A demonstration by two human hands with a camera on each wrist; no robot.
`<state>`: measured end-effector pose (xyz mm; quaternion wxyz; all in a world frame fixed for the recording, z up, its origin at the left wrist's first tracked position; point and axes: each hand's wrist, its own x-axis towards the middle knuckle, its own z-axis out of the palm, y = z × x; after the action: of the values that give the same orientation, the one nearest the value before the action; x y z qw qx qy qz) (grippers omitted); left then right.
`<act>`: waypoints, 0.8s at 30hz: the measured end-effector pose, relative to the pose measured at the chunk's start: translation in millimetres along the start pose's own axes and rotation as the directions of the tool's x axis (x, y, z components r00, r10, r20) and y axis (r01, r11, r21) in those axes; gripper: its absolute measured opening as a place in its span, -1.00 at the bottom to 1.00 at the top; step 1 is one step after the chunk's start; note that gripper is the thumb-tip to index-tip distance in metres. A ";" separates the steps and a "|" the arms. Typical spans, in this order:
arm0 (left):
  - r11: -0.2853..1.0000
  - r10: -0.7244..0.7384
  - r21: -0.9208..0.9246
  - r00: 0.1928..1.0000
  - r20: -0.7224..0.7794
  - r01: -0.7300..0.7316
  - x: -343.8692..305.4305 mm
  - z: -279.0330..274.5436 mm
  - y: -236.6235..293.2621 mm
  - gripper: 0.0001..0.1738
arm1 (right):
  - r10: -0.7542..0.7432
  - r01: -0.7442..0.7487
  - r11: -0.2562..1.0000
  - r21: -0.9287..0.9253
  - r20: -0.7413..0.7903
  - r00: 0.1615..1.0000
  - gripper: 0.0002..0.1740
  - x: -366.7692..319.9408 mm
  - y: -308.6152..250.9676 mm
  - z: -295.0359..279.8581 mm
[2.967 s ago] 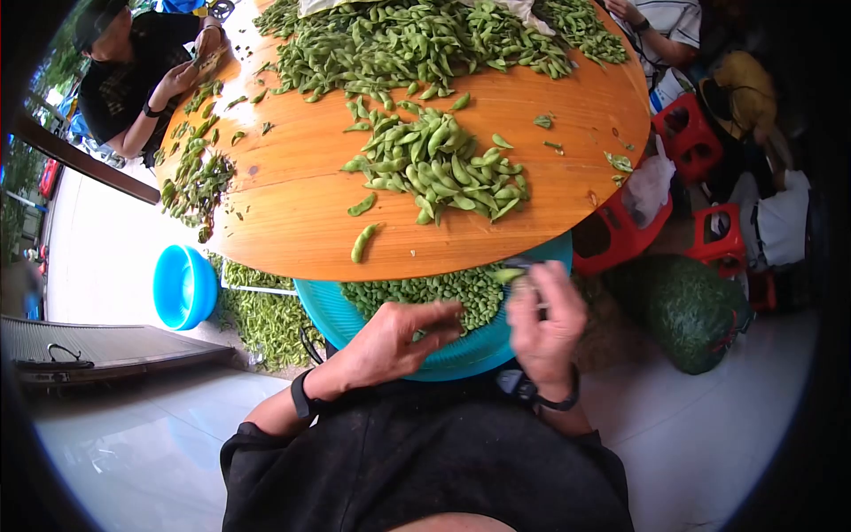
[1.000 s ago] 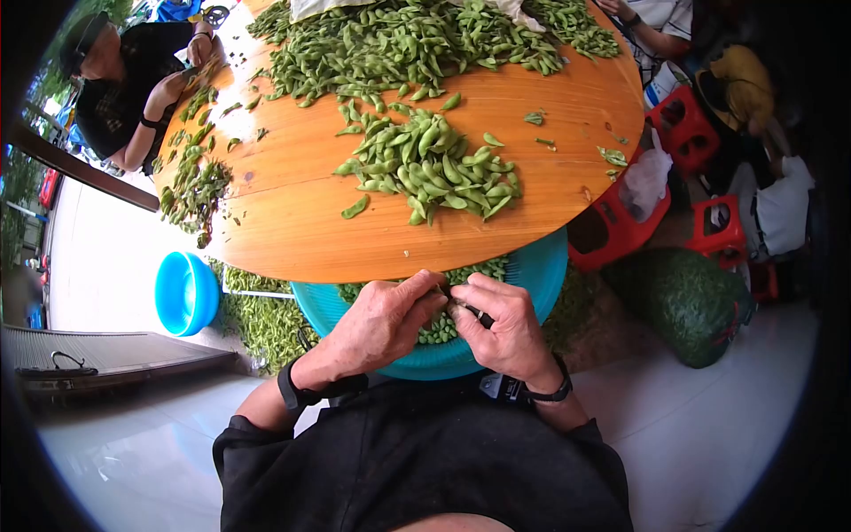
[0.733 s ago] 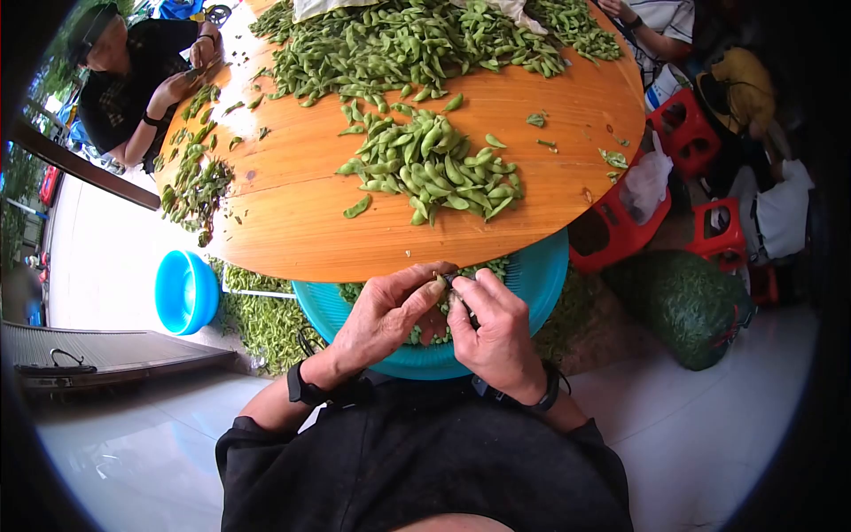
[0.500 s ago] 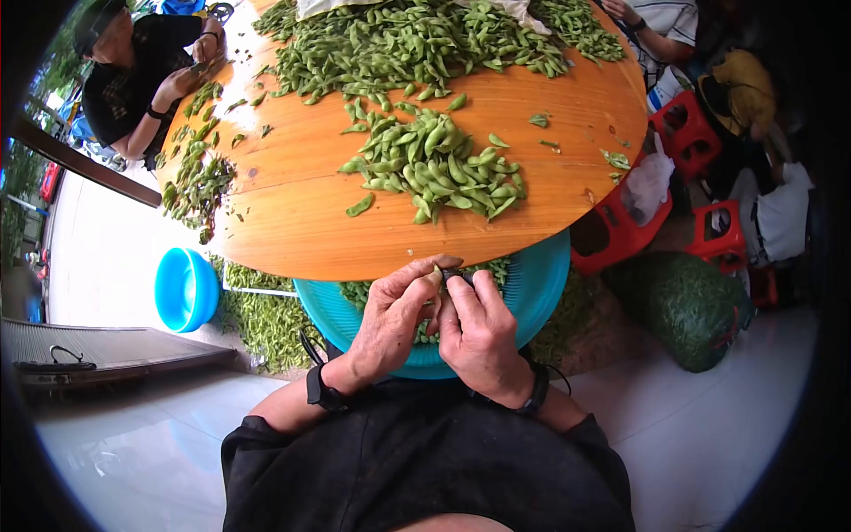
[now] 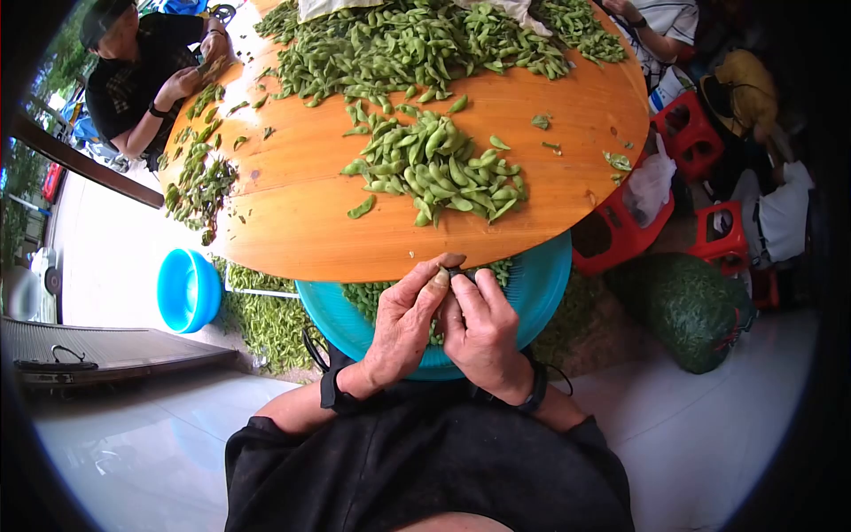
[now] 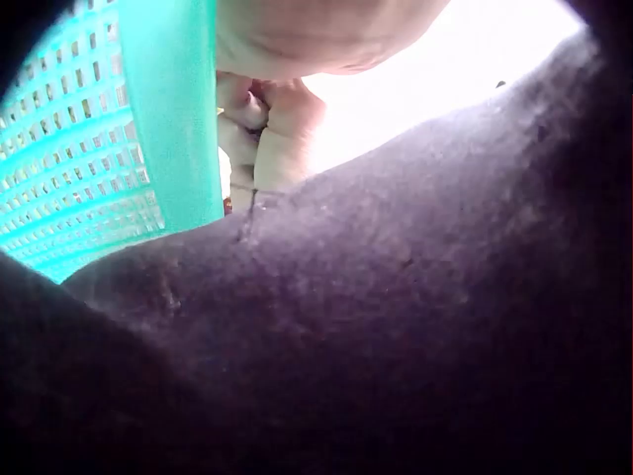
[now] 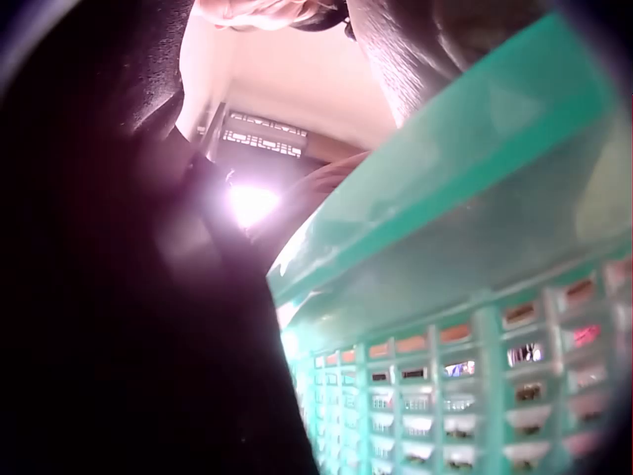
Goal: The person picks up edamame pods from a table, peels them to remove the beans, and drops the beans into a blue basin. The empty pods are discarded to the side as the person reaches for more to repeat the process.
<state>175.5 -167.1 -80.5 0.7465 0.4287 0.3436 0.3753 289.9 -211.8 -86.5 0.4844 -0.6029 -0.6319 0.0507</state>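
Observation:
Both hands meet over the front of a teal plastic basket [image 5: 542, 293], which holds shelled green soybeans [image 5: 362, 296]. My left hand [image 5: 401, 328] pinches a small soybean pod between thumb and forefinger; the fingers mostly hide it. My right hand [image 5: 486, 341] grips a small dark tool [image 5: 461, 274] against the left fingertips. What kind of tool it is, I cannot tell. Just beyond the hands, a pile of soybean pods [image 5: 439, 168] lies on the wooden table [image 5: 292, 230]. The wrist views show mostly dark cloth and the basket's slotted wall [image 6: 84, 119].
A larger heap of pods [image 5: 417, 49] covers the table's far side. Scraps and pods [image 5: 202, 182] lie at its left edge, beside a seated person [image 5: 133, 80]. A blue basin [image 5: 188, 291] stands left, red stools [image 5: 625, 230] and a full green sack [image 5: 683, 310] right.
My hands were apart three seconds ago, the right one with a pod. They came together over the basket, and the single pod near the table's front edge is gone. Lately only the fingers shift slightly.

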 end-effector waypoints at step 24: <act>0.981 0.081 -0.177 0.997 -0.018 -0.083 2.9 -6.3 -9.5 -0.93 | -0.033 0.035 0.998 -0.045 0.030 0.999 -0.69 -12.1 -5.5 8.6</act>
<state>174.2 -165.5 -92.2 0.7638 0.3724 0.2948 0.4371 277.8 -218.5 -94.2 0.4622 -0.6021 -0.6500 0.0369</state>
